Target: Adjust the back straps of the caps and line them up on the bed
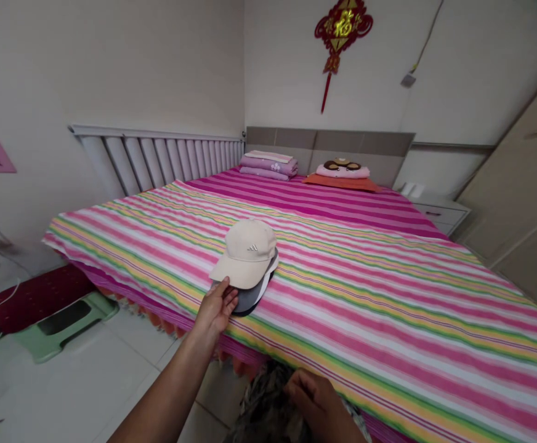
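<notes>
A beige baseball cap (250, 243) with a small dark logo sits on top of a stack of caps on the striped bedspread. Beneath it show a grey cap (249, 299), a white edge and a dark edge, mostly covered. My left hand (217, 307) pinches the beige cap's brim at its front left, thumb on top and fingers below, over the grey brim. Low in the view, my right hand (319, 400) is curled closed by the bed's front edge, above patterned dark cloth (268, 406) at my lap. I see nothing in it.
The bed's striped bedspread (365, 295) spreads around the caps. Folded purple bedding (268, 166) and a pink pillow (342, 172) lie by the headboard (287, 138). A green stool (65, 323) stands on the floor at left; a white nightstand (439, 212) is at right.
</notes>
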The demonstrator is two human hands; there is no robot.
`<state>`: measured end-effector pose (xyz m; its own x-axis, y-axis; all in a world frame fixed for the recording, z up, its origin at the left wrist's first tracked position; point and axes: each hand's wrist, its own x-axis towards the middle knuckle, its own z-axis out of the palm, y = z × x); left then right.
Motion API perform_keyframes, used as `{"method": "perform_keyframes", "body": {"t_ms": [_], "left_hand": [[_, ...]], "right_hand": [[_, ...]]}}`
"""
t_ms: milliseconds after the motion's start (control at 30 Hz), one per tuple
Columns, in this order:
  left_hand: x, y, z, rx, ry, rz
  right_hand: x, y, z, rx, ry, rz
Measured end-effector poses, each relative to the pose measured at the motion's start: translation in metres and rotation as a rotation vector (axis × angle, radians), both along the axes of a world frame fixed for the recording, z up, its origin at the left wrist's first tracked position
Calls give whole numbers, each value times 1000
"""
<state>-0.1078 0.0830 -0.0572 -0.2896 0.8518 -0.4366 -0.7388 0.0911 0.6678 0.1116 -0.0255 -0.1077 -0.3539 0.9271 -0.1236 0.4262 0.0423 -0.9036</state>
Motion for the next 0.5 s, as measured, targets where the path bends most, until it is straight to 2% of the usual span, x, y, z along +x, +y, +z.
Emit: {"method": "perform_keyframes", "body": {"t_ms": [167, 267, 400, 500], "left_hand": [[3, 16, 20, 111, -36, 1], [6, 16, 26, 197, -55, -22], [16, 1, 18, 400, -55, -134], [28, -19, -2, 401, -63, -247]], "right_hand": [[2, -2, -4, -16, 1, 2], [3, -5, -6, -28, -6, 8], [3, -7, -13, -66, 41, 0], [6, -2, -14, -84, 158, -21]]}}
